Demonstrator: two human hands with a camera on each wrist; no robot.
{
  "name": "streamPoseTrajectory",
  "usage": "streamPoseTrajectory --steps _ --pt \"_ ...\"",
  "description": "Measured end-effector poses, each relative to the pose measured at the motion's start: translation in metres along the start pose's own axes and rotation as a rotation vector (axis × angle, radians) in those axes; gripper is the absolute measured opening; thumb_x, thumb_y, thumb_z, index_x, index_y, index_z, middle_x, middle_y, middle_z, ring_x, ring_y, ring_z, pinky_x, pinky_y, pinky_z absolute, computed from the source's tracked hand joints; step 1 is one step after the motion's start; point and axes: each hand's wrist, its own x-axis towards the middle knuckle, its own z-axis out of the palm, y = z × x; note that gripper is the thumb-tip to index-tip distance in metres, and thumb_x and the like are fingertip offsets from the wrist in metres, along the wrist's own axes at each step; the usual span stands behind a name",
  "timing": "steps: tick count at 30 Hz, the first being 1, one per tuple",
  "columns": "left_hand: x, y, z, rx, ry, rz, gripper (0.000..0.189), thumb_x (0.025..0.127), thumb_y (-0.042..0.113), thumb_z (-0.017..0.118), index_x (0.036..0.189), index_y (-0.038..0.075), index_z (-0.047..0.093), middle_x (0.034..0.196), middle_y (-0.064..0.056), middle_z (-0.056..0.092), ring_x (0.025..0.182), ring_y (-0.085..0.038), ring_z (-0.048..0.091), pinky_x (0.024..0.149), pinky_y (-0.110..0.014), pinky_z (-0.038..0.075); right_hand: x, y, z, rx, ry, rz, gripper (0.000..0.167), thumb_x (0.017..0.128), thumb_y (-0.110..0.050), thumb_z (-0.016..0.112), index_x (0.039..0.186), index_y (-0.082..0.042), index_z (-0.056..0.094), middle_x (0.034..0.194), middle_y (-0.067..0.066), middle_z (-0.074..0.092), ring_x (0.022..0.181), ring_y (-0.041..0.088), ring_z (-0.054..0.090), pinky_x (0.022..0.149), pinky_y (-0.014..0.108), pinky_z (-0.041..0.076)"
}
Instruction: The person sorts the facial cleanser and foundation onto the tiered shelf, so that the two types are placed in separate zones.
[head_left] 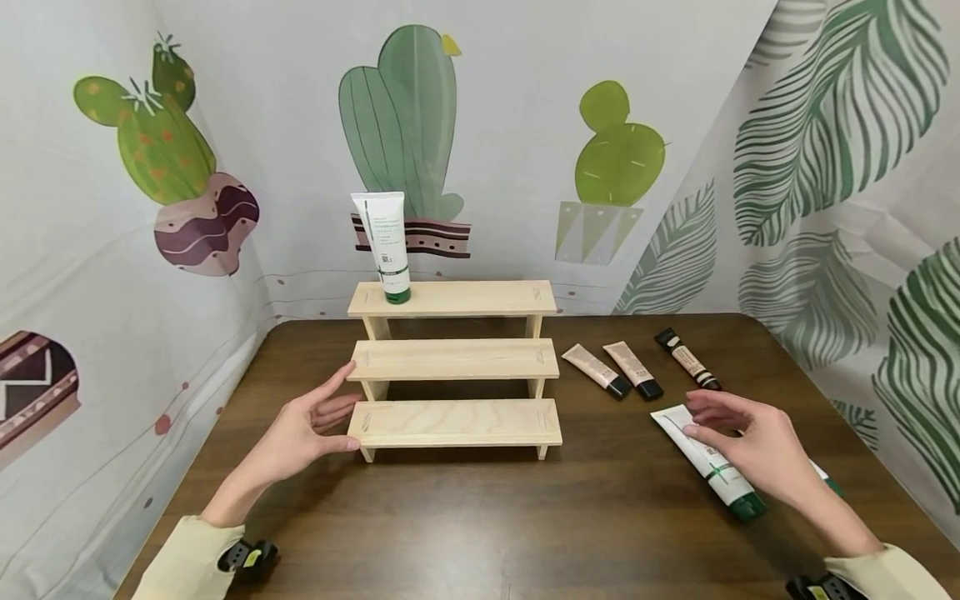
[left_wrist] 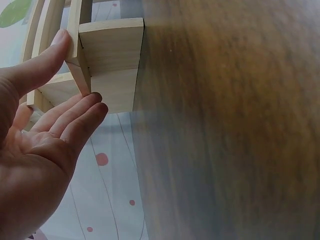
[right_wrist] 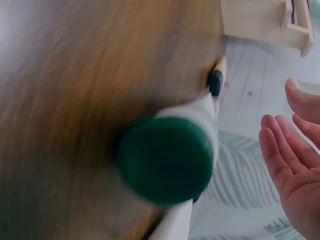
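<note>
Your 2 hands are doing different jobs. Your left hand [head_left: 311,429] touches the left end of the 3-tier wooden stand [head_left: 457,421], thumb at the lowest tier, fingers extended along its side rather than wrapped round it. Your right hand [head_left: 757,437] hangs with thumb and fingers apart, gripping nothing; the right wrist view shows a gap between it and the white tube [head_left: 705,458].

That tube lies on the desk [head_left: 480,517] below and just left of your right hand, by far the nearer of the 2. Its long axis slants roughly parallel to your right forearm: flat end ahead, near your thumb, green cap back towards you and to the right. Another white tube [head_left: 834,486] is mostly hidden behind your right forearm.

Beyond your right fingertips lies a black-and-beige tube [head_left: 688,358]; ahead and left of that hand are 2 small beige tubes [head_left: 596,371]. Beyond your left hand, an upright white tube [head_left: 384,237] stands cap-down on the top tier, before the cactus-print cloth [head_left: 510,125].
</note>
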Motion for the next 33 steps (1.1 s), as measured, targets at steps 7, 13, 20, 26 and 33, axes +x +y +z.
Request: streamPoseTrajectory --steps 7,13,20,26,33 --pt "0.000 -0.002 0.000 0.011 0.006 -0.007 0.112 0.079 -0.002 0.091 0.169 0.026 0.029 0.146 -0.029 0.055 0.131 -0.038 0.059 0.104 -0.046 0.053 -0.006 0.020 -0.017 -0.052 -0.078 -0.055 0.043 0.075 -0.001 0.094 0.114 -0.009 0.077 0.094 0.003 0.076 0.076 0.003 0.068 0.068 0.012 0.056" --pt "-0.001 0.001 0.000 0.018 0.011 -0.004 0.111 0.079 -0.002 0.091 0.169 0.022 0.029 0.143 -0.030 0.057 0.130 -0.042 0.059 0.103 -0.046 0.053 -0.018 0.035 -0.028 -0.059 -0.168 -0.032 0.048 0.075 -0.005 0.095 0.118 -0.003 0.075 0.092 0.000 0.074 0.073 0.003 0.063 0.064 0.013 0.054" --pt "0.001 0.006 -0.001 0.019 0.010 -0.006 0.110 0.080 -0.002 0.091 0.168 0.023 0.030 0.142 -0.030 0.058 0.130 -0.043 0.059 0.103 -0.046 0.053 -0.024 0.042 -0.030 -0.069 -0.275 0.002 0.052 0.075 -0.012 0.096 0.120 -0.001 0.073 0.095 -0.003 0.073 0.070 0.002 0.061 0.057 0.019 0.050" --pt "0.003 0.003 0.001 0.029 0.008 -0.004 0.110 0.080 0.000 0.091 0.168 0.024 0.030 0.143 -0.029 0.058 0.129 -0.041 0.060 0.103 -0.039 0.054 -0.026 0.044 -0.031 -0.065 -0.337 0.045 0.054 0.077 -0.015 0.096 0.122 0.003 0.072 0.098 -0.001 0.075 0.066 0.002 0.059 0.054 0.021 0.047" --pt "0.003 0.000 0.001 0.029 0.009 -0.008 0.111 0.079 -0.001 0.092 0.169 0.022 0.030 0.144 -0.029 0.057 0.130 -0.041 0.060 0.102 -0.033 0.054 -0.024 0.049 -0.031 -0.015 -0.391 0.057 0.048 0.080 -0.013 0.093 0.120 0.004 0.073 0.093 -0.005 0.071 0.067 0.002 0.059 0.055 0.021 0.049"
